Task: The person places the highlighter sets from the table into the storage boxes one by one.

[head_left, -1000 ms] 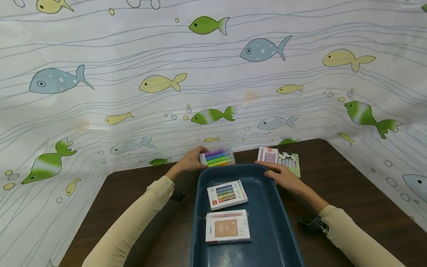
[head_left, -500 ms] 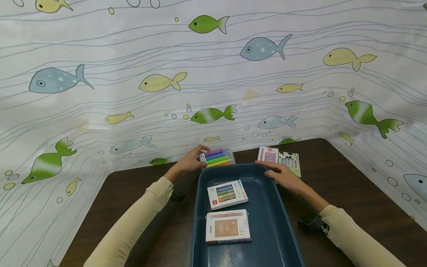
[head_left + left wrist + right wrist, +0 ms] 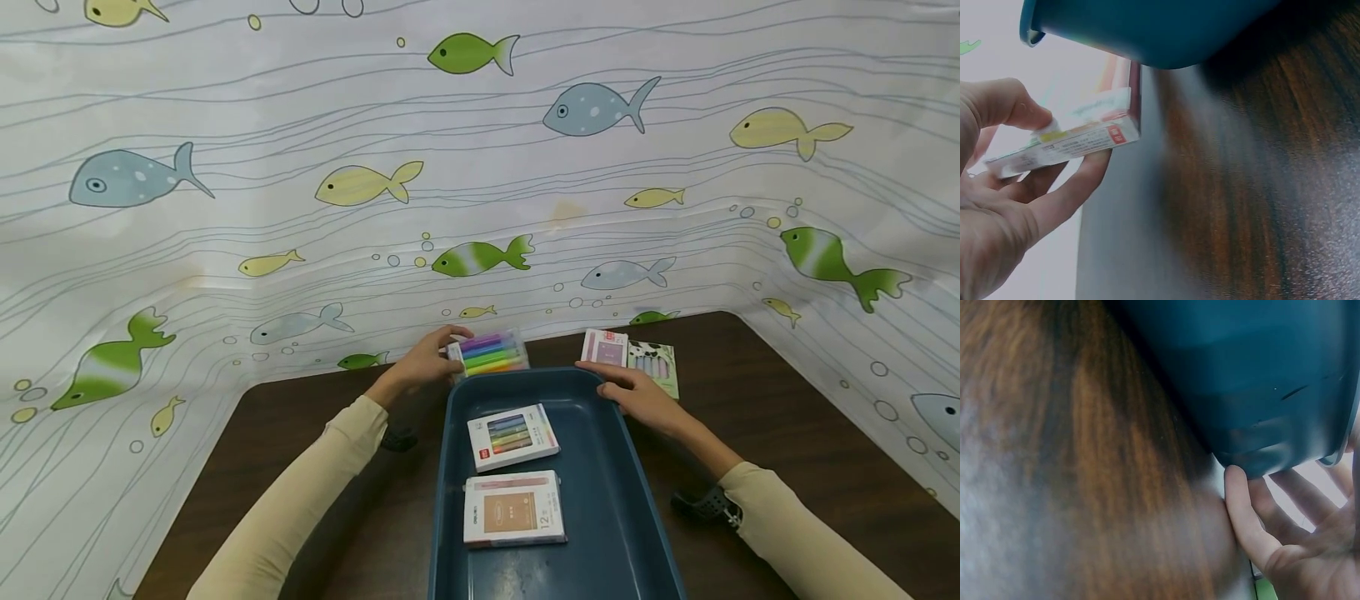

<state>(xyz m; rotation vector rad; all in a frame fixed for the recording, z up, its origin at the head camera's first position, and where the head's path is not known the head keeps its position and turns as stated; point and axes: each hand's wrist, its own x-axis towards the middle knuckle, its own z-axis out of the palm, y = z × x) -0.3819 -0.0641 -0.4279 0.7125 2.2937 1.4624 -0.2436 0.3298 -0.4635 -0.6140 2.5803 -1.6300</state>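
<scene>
At the far edge of one dark brown table (image 3: 795,408), just beyond the tray's back left corner, lies the box of markers (image 3: 491,352). One hand, the left hand (image 3: 423,358), grips it by its left end — thumb on top, fingers curled underneath. Purple, blue, green, yellow and orange show through its clear face.

One dark blue tray (image 3: 592,475) stands on the table, its long side running toward the person. At its back right corner is the right hand (image 3: 637,396), its fingers held out fairly straight and touching the tray, with one fingertip against the outer wall near the bottom.

Two boxes lie flat inside the tray, toward its left side: a slightly turned white box (image 3: 513,437) with a window of coloured sticks and, nearer the person, a tan-label box (image 3: 515,510) marked 12. Two more sit past the tray's back right corner, side by side: a pink box (image 3: 604,348) and a cow-print box (image 3: 654,367). That makes five boxes — one gripped, two in the tray, two on the table.

Behind everything hangs a white fish-print sheet (image 3: 300,125).
</scene>
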